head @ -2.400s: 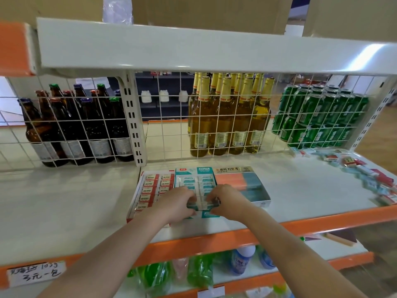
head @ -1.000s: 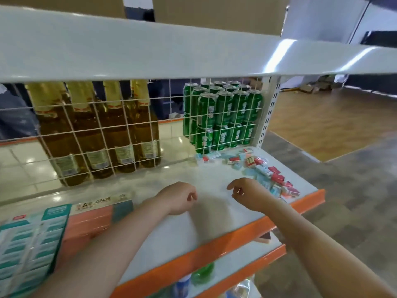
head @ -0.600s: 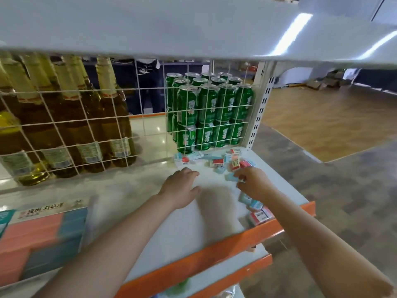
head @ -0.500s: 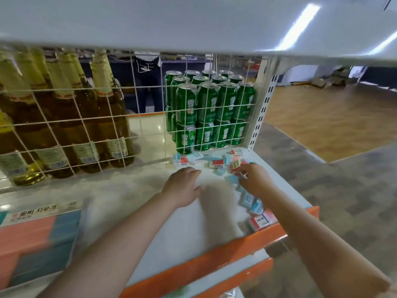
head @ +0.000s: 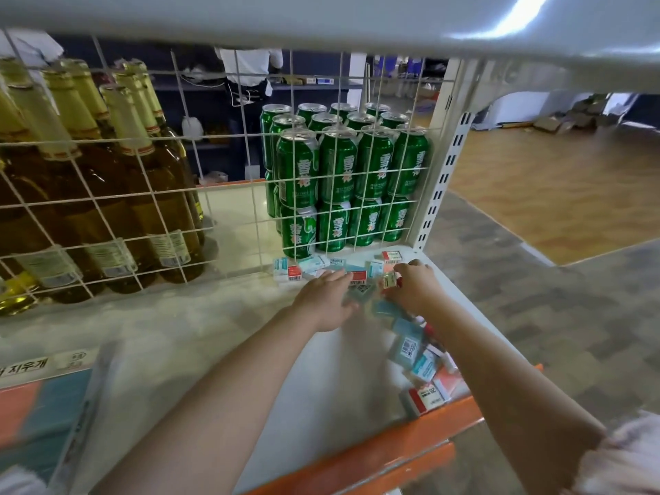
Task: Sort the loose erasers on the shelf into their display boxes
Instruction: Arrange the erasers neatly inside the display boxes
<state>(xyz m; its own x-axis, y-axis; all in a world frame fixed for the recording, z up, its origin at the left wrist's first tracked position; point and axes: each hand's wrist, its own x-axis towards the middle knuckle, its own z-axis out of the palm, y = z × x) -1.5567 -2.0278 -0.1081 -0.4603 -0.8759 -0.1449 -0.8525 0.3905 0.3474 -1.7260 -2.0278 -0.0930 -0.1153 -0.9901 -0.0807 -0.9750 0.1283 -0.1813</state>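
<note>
Hands (head: 360,291) now among barcoded erasers (head: 357,276)

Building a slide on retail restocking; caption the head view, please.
Both hands, left hand and right hand, reach into loose erasers scattered beside green cans.

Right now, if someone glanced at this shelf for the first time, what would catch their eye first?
Probably the stacked green cans behind the wire grid at the back of the shelf, with amber bottles to their left. Next, the loose erasers scattered along the shelf's right end, where the left hand reaches in with fingers extended and the right hand pinches a small eraser.
</note>
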